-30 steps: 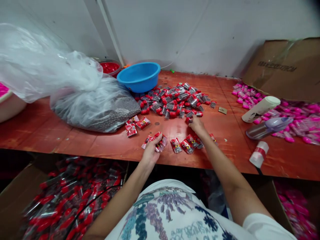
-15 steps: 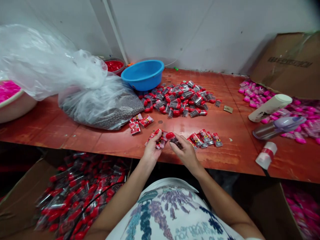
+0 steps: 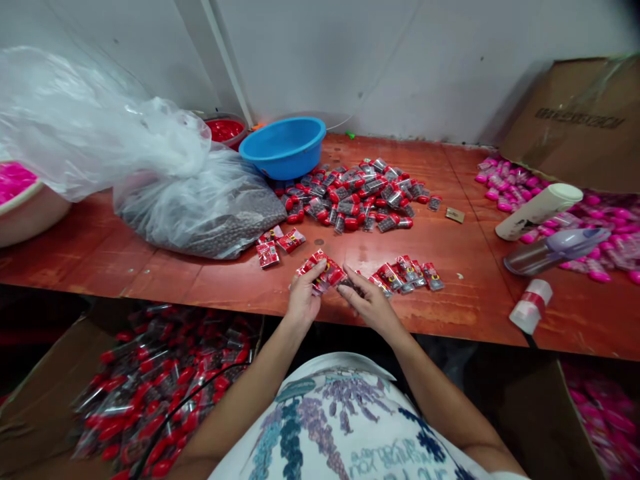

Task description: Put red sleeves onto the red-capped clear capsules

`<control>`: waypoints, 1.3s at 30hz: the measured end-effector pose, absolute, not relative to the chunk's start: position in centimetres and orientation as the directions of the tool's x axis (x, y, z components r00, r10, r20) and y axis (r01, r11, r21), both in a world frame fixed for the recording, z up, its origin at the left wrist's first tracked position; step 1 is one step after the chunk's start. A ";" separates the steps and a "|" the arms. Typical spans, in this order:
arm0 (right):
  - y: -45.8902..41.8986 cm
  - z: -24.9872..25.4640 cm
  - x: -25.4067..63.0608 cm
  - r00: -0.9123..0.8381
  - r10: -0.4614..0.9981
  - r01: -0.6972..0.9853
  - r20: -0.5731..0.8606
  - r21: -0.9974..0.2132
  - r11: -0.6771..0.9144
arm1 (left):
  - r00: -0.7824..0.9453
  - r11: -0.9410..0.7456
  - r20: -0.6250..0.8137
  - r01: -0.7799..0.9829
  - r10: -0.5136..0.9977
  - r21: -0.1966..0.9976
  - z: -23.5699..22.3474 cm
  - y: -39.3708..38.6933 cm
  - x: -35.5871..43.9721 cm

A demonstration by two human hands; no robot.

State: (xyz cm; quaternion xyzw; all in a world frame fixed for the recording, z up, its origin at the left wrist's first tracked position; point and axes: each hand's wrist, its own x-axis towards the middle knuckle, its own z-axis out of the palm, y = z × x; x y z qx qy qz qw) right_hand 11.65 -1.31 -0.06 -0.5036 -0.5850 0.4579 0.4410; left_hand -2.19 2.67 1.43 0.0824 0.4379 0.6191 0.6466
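Head: right hand (image 3: pixel 371 303) moved from pile (image 3: pixel 357 193) to packets (image 3: pixel 327 273).

A plain pale-grey wall (image 3: pixel 350 57) rises behind a long, glossy red-brown table (image 3: pixel 465 307); a slanting white strip (image 3: pixel 227 63) runs down the wall's left part, and the space underneath (image 3: pixel 345 340) seems to lie in deep shadow

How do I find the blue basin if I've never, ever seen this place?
Start at the long reddish table. Toward its back, between the bulging see-through bag on the left and the heap of red-capped containers, look for a round basin. It's bright blue, unlike the tub of red things just left of it.
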 end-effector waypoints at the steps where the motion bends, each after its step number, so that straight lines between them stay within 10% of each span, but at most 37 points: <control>1: -1.3 0.0 11.7 -0.118 0.993 0.174 0.027 -0.984 0.047 | -0.138 0.215 -0.445 -0.726 0.885 0.653 1.4 2.6 -2.2; 13: -1.8 -0.5 11.5 0.004 0.996 0.209 0.091 -0.974 0.088 | -0.054 0.211 -0.273 -0.500 0.960 0.840 2.0 1.7 -2.2; 20: -2.0 -0.1 11.7 -0.061 0.996 -0.051 -0.065 -0.996 -0.069 | 0.074 0.256 -0.250 -0.435 0.966 0.863 2.3 1.5 -3.0; 29: -2.6 -1.5 10.9 0.110 0.989 0.127 0.100 -0.988 0.086 | -0.009 0.189 -0.203 -0.329 0.979 0.925 1.9 1.3 -2.2; 39: -2.4 -2.0 10.9 0.155 0.981 0.086 0.118 -0.991 0.105 | 0.054 0.251 -0.258 -0.489 0.965 0.836 1.3 1.0 -1.5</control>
